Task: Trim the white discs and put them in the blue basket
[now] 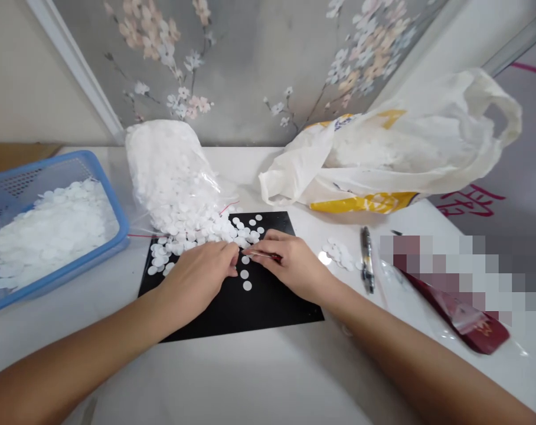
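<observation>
Discs (247,285), round and white, lie heaped against the clear plastic bag (168,171) on a black mat (250,313), whose darkness probably makes each one stand out! The right hand (294,262) pinches a slim red tool (275,257) beside the left hand (201,268), whose fingers curl inward; whether they grip anything, I can't tell. Carrier bag (374,162) print, yellow and blue, and red characters (471,200) at right: illegible from here.
</observation>
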The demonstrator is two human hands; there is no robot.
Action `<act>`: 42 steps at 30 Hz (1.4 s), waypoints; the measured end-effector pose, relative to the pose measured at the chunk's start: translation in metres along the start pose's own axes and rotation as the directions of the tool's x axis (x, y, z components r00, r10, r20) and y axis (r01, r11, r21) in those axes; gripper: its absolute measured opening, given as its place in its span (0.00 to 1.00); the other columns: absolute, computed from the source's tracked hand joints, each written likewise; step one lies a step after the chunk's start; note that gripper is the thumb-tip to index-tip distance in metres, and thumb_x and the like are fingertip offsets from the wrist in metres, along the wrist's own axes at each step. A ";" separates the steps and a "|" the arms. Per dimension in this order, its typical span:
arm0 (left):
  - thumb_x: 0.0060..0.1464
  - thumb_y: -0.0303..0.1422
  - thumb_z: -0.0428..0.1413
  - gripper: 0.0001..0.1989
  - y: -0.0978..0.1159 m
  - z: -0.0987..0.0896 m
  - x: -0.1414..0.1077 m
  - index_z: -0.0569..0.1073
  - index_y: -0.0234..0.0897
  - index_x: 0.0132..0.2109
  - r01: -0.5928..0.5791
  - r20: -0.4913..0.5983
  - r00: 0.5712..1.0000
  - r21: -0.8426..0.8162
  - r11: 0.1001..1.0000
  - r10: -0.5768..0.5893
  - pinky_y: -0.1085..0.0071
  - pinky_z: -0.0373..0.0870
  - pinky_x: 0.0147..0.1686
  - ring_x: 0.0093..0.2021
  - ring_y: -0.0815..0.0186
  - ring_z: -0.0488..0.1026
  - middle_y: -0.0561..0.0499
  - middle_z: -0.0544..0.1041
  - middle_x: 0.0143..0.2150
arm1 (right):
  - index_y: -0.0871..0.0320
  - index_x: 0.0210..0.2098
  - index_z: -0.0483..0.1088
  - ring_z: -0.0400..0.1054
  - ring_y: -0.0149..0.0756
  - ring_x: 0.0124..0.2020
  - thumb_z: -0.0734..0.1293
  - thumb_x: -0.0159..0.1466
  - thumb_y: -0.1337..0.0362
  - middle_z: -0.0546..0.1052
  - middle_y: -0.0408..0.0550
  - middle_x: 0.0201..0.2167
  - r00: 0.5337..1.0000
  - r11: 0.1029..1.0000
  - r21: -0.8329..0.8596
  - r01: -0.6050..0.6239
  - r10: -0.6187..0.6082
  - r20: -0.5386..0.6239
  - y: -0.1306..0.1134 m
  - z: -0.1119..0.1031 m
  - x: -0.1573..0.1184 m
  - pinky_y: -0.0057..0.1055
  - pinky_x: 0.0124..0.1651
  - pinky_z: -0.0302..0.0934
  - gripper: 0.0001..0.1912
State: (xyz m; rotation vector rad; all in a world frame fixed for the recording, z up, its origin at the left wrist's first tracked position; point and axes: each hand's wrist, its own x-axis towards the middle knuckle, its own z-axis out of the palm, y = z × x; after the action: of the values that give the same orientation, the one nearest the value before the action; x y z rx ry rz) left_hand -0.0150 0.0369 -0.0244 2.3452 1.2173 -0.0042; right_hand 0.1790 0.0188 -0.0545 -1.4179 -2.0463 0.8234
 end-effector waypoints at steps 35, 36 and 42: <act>0.61 0.31 0.48 0.09 0.002 0.013 -0.006 0.61 0.40 0.31 -0.053 -0.053 0.998 -0.209 0.977 0.042 0.70 0.55 0.28 0.27 0.66 0.62 0.56 0.67 0.27 | 0.55 0.32 0.64 0.73 0.37 0.25 0.62 0.63 0.57 0.73 0.42 0.25 0.834 0.703 0.508 -0.499 0.228 0.503 0.006 -0.027 -0.010 0.31 0.24 0.66 0.09; 0.62 0.33 0.47 0.09 0.001 0.010 -0.006 0.61 0.40 0.32 0.004 -0.045 0.999 -0.299 0.954 -0.018 0.70 0.55 0.27 0.26 0.67 0.62 0.56 0.68 0.27 | 0.55 0.31 0.63 0.74 0.39 0.28 0.63 0.63 0.55 0.74 0.44 0.26 0.852 0.681 0.535 -0.500 0.278 0.443 0.008 -0.028 -0.014 0.34 0.28 0.68 0.10; 0.57 0.33 0.49 0.03 -0.006 -0.005 0.000 0.62 0.41 0.36 0.174 0.078 0.978 -0.813 0.556 -0.192 0.75 0.57 0.24 0.25 0.71 0.64 0.56 0.74 0.31 | 0.55 0.36 0.66 0.74 0.42 0.41 0.63 0.64 0.53 0.76 0.50 0.37 0.907 0.777 0.581 -0.243 0.395 -0.148 0.021 -0.036 -0.037 0.41 0.45 0.68 0.12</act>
State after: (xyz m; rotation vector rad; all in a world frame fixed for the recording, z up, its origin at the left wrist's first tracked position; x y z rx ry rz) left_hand -0.0212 0.0417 -0.0228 1.3831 1.1231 0.4314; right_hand 0.2293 -0.0032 -0.0477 -1.4493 -1.2273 1.1811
